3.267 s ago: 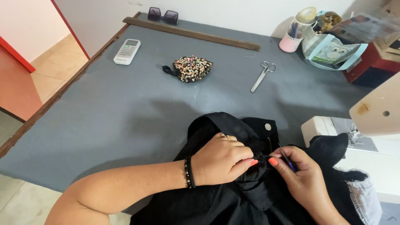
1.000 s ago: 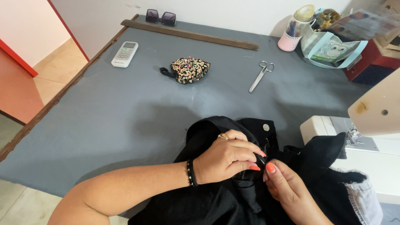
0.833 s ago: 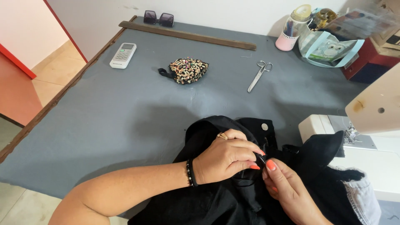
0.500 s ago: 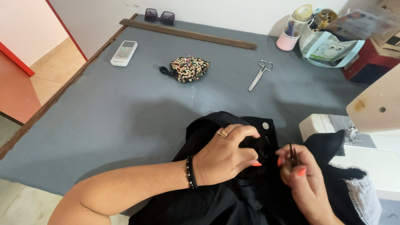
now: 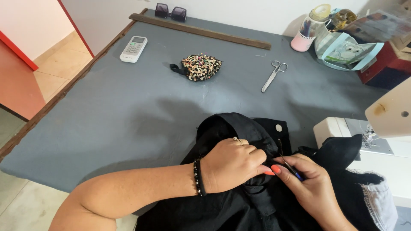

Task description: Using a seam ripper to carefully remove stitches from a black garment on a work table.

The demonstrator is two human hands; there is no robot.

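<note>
A black garment (image 5: 239, 128) with a silver button lies bunched at the near edge of the grey table (image 5: 120, 107). My left hand (image 5: 233, 164), with a ring and a dark beaded bracelet, pinches a fold of the fabric. My right hand (image 5: 308, 184) holds a thin dark tool (image 5: 287, 160) with a blue handle, its tip pressed into the fabric beside my left fingertips. The two hands touch at the fold.
A white sewing machine (image 5: 376, 132) stands at the right. Scissors (image 5: 273, 75), a sequined pouch (image 5: 200, 67), a white remote (image 5: 133, 48), a long wooden ruler (image 5: 201, 31), sunglasses (image 5: 170, 11), a pink cup (image 5: 303, 38) and bags lie farther back.
My right hand lifted the tool off to the right half a second ago and has come back to the fold beside my left fingers. My left hand kept its grip.
</note>
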